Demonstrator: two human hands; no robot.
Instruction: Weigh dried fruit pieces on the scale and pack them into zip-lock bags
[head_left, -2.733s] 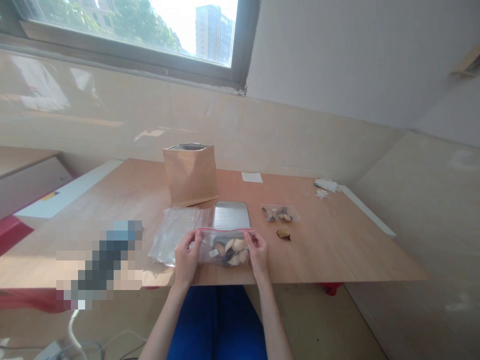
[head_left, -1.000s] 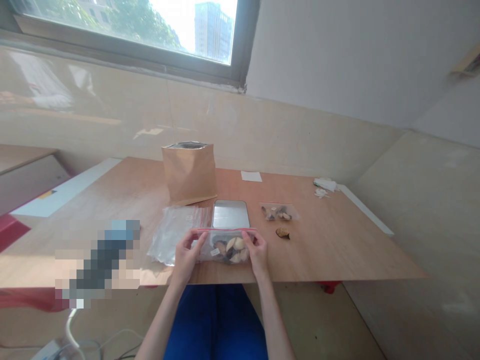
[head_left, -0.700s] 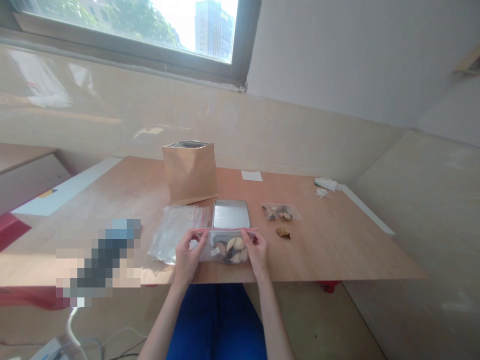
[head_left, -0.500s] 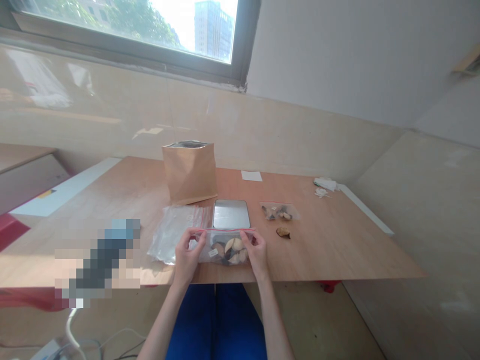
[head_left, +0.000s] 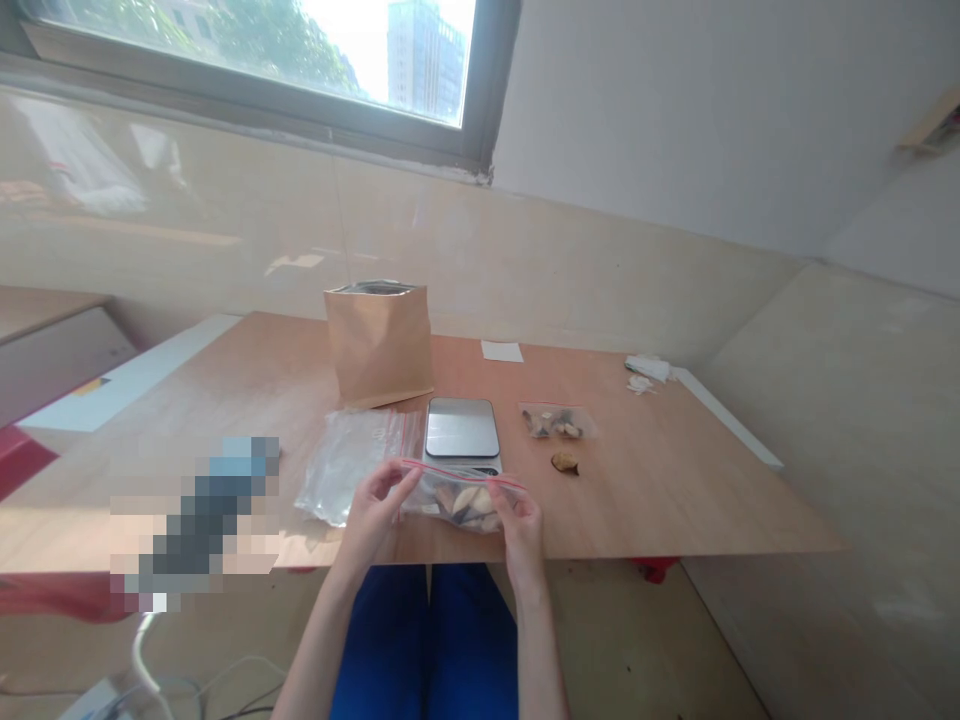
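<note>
Both hands pinch the red-striped zip edge of a clear zip bag (head_left: 459, 508): left hand (head_left: 370, 518) at its left end, right hand (head_left: 519, 532) at its right end, fingers closed on the film. Bag sits between the hands, tilted, dark and pale chunks inside, overlapping the front of a digital scale (head_left: 461, 430). Flat clear bag (head_left: 345, 466) lies just left, on a wooden table (head_left: 645, 490).

A pixelated patch (head_left: 196, 515) blurs the table's (head_left: 247, 385) near left; the zip bag (head_left: 459, 505) hides the scale's (head_left: 462, 428) front edge.
</note>
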